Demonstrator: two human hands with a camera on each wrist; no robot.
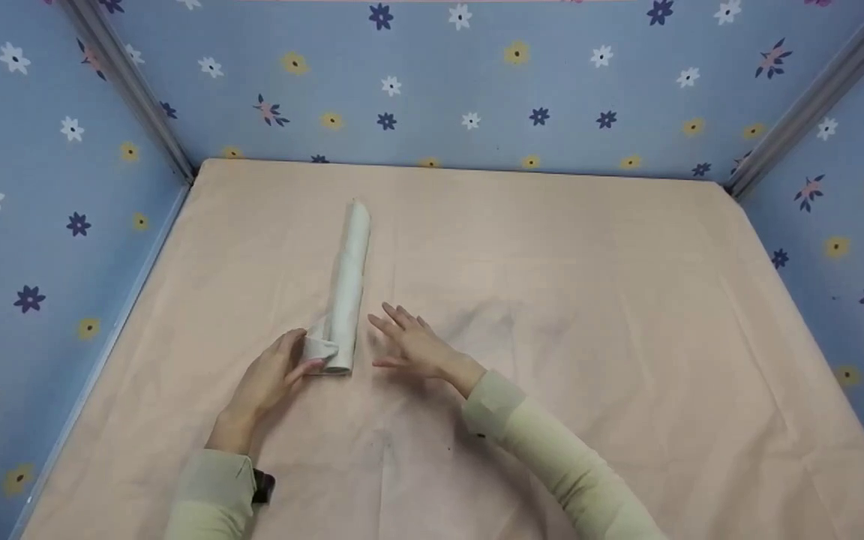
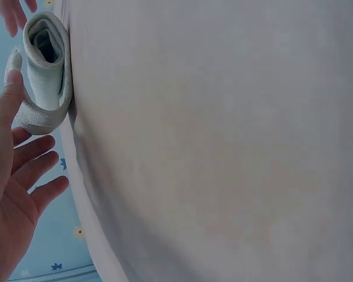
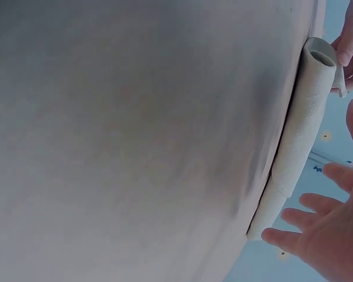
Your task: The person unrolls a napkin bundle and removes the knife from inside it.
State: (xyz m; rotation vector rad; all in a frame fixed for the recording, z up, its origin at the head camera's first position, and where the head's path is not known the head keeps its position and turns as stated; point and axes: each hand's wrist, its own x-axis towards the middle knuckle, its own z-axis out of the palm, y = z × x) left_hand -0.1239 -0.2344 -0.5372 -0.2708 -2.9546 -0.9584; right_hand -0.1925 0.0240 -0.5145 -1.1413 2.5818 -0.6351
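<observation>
Wall (image 1: 16, 262), blue and flowered, stands left of the grip. A pale sleeve (image 1: 207, 499) comes up below the grip, with a black object (image 1: 263, 487), partly hidden, at its cuff. The left hand (image 1: 263, 382) pinches a flap (image 1: 318, 349), the loose edge of the pale roll (image 1: 349, 285). The flap lies right at the thumb; the roll begins just right of the fingertips and stretches away from them, lying on the pinkish cover (image 1: 627, 300).

Only the left wrist view looks straight into the roll's near end: layers coil round a dark hollow, and the flap curves out beneath it toward the hand. The head view gives the roll's full length but barely that opening. The right wrist view shows a step along its side, where the far part looks narrower.

Right of the roll, near but apart from it, the right hand (image 1: 421, 346) holds nothing, fingers spread. From above its back shows; its own wrist view shows the palm. Another sleeve (image 1: 552, 442) trails off to its lower right.
</observation>
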